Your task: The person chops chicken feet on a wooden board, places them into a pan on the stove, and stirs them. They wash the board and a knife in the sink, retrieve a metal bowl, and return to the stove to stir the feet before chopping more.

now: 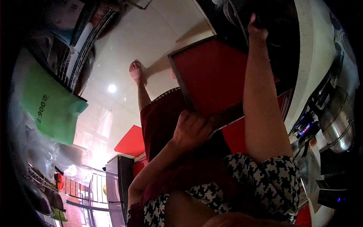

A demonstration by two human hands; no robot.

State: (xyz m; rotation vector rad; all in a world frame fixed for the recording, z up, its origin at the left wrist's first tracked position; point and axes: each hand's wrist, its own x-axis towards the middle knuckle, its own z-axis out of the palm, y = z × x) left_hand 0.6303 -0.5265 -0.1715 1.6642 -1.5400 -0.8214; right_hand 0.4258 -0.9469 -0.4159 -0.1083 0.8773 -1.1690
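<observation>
My left hand (193,130) is closed over the dark edge of an open red cabinet door (215,72), its fingers curled at the rim. To the right, my bare arm stretches forward into a dark cabinet opening (280,56). At its end is my right hand (258,29); one digit shows pointing up, while the rest is lost in shadow. Whether it holds anything cannot be made out. Pale curved cords or wires (231,13) show dimly inside the cabinet, near that hand.
A pale countertop (308,68) runs along the right, with a metal pot (336,125) on the stove side. At left, a green bag (53,102) and clear plastic bags (41,149) are by a wire rack (66,60). My foot (136,71) stands on the tiled floor (124,41).
</observation>
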